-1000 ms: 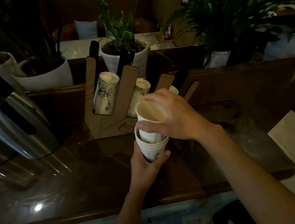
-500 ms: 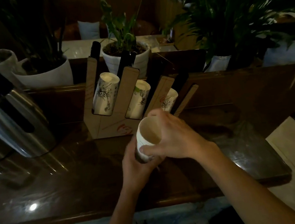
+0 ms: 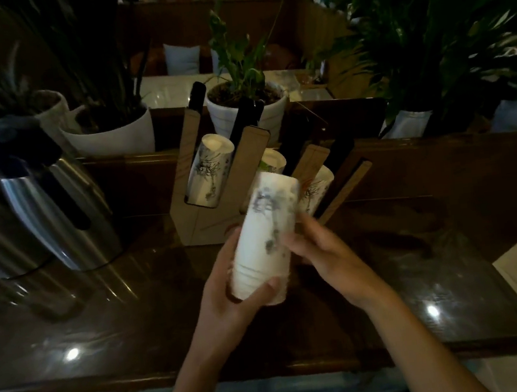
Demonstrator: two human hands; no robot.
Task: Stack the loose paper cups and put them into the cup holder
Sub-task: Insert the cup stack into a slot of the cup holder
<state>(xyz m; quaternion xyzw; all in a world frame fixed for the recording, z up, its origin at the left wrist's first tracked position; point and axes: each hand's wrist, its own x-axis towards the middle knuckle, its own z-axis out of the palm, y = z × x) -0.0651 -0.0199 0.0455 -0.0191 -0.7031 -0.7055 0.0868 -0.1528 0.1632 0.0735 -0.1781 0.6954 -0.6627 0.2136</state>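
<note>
- The left hand grips the lower end of a stack of cups, with the thumb across the front near the bottom.
- The right hand touches the right side of the stack around its middle, fingers curled on it.
- The stack is in the air above the table, tilted, its upper end leaning away and to the right, toward the holder.
- It looks blurred, and a dark ink drawing is on its side.
- The holder stands on the table just behind the stack; it is brown cardboard with slanted slots.
- The left slot holds cups; two more slots to the right hold cups too, partly hidden behind the stack.
- A steel jug stands at the left of the table.
- White pots with plants stand on the ledge behind the holder.
</note>
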